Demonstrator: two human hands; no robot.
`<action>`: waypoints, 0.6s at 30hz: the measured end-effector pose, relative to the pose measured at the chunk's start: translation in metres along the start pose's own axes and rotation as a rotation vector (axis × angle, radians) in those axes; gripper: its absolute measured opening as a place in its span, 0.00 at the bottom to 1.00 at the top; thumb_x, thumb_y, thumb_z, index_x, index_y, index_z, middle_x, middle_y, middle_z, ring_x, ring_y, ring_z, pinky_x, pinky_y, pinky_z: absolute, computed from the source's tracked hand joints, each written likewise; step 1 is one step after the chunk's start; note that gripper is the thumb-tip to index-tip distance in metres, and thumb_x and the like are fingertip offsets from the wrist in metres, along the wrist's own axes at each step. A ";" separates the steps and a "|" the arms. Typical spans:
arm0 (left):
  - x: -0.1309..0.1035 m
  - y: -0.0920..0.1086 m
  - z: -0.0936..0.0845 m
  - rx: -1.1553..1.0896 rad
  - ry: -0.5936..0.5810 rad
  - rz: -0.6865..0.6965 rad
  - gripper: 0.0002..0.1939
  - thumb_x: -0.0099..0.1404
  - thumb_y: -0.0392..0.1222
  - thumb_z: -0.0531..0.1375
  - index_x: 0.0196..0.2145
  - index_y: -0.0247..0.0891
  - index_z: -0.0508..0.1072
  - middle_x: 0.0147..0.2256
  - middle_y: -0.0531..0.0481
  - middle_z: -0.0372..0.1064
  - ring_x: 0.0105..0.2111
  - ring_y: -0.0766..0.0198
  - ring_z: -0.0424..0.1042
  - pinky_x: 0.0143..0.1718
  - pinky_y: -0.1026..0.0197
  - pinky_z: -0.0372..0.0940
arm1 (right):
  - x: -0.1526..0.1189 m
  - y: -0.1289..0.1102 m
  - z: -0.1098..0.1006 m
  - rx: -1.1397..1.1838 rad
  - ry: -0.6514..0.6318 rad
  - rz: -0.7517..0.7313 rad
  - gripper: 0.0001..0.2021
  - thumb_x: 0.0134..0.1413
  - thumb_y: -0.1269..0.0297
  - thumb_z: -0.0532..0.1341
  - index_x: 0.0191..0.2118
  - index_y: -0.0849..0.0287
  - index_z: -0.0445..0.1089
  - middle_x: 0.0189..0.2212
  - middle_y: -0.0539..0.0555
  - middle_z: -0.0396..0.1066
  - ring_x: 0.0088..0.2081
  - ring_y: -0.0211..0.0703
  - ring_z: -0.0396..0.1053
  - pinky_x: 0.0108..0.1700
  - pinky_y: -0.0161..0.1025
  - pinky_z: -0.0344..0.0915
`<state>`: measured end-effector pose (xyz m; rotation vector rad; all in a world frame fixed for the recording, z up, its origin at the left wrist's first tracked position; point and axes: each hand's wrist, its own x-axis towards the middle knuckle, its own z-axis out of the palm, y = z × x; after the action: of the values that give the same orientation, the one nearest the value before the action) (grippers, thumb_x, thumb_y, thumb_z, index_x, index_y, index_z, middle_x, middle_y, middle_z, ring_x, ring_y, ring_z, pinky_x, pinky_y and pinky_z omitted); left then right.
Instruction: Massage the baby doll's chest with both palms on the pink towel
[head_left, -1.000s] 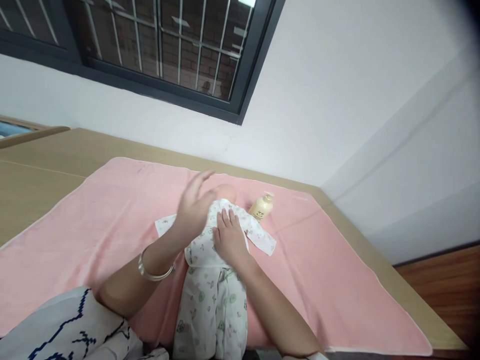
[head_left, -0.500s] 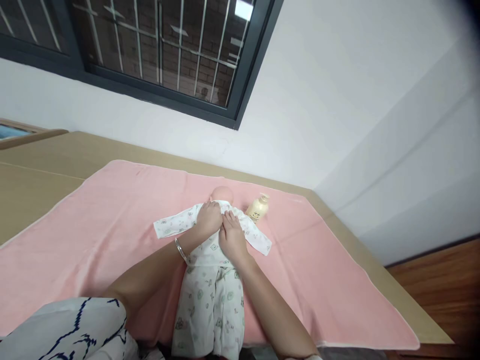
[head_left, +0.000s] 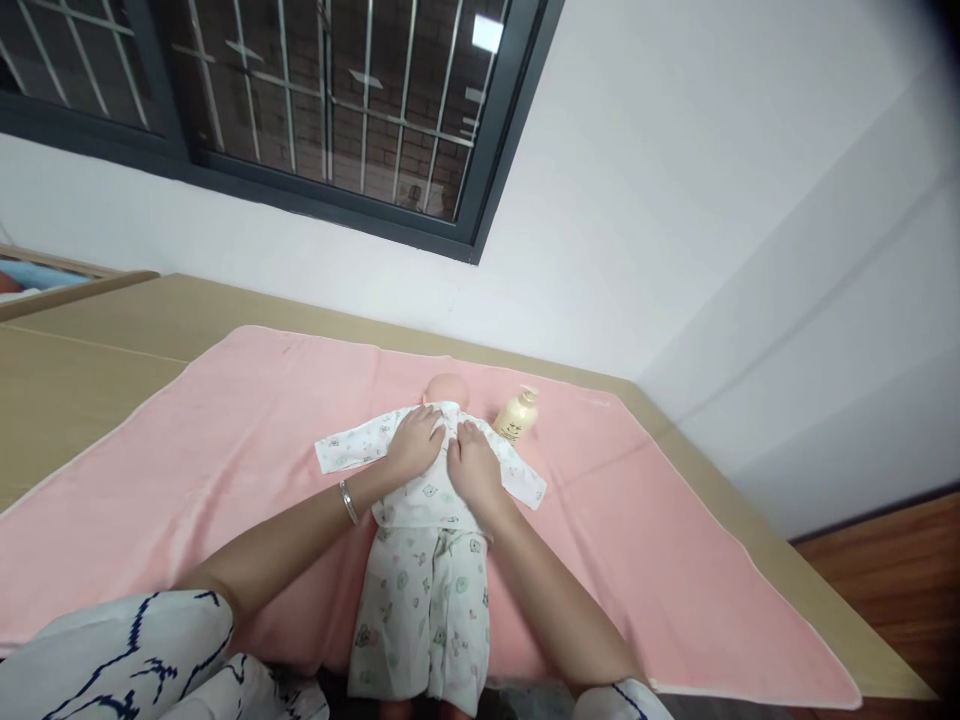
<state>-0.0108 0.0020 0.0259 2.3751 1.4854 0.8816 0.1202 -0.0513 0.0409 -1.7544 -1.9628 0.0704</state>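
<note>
A baby doll lies stretched out with its smooth bald head toward the wall; no face shows. It wears a white printed top with long sleeves spread to both sides, and matching trousers. My left hand rests flat on the upper left of the top, fingers stretched toward the collar. On the upper right of it lies my right hand, also flat, fingers pointing to the neck. A narrow strip of cloth shows between the hands. Neither hand grips anything.
A cream pump bottle lies tilted beside the doll's right-hand sleeve. Under the doll a pink mat covers much of the wooden surface. White walls and a barred window stand behind.
My hands have slid a little apart across the doll's upper body. The left hand, more bunched before, now lies flatter with its fingers extended. The view has shifted slightly.
</note>
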 end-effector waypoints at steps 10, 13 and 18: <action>-0.027 0.017 0.004 0.062 -0.027 0.012 0.25 0.70 0.40 0.47 0.62 0.30 0.62 0.65 0.40 0.55 0.67 0.51 0.51 0.66 0.49 0.48 | 0.022 0.010 -0.013 -0.036 -0.007 0.068 0.22 0.67 0.63 0.44 0.56 0.66 0.67 0.58 0.66 0.66 0.62 0.52 0.60 0.64 0.51 0.51; -0.018 0.012 0.002 0.071 -0.064 -0.011 0.25 0.71 0.41 0.46 0.61 0.30 0.63 0.65 0.40 0.56 0.66 0.51 0.52 0.65 0.48 0.49 | 0.012 0.004 -0.004 -0.062 0.005 0.074 0.23 0.66 0.64 0.45 0.59 0.71 0.64 0.60 0.69 0.63 0.64 0.54 0.56 0.65 0.53 0.48; -0.004 0.005 0.005 0.100 -0.055 -0.062 0.27 0.71 0.42 0.45 0.64 0.29 0.58 0.65 0.39 0.55 0.67 0.49 0.50 0.65 0.42 0.47 | -0.010 -0.007 0.009 -0.076 -0.023 -0.047 0.25 0.65 0.68 0.45 0.63 0.72 0.59 0.65 0.67 0.56 0.68 0.51 0.49 0.68 0.49 0.41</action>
<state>-0.0051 -0.0032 0.0225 2.3873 1.6075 0.7391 0.1111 -0.0596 0.0324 -1.7609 -2.0464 -0.0001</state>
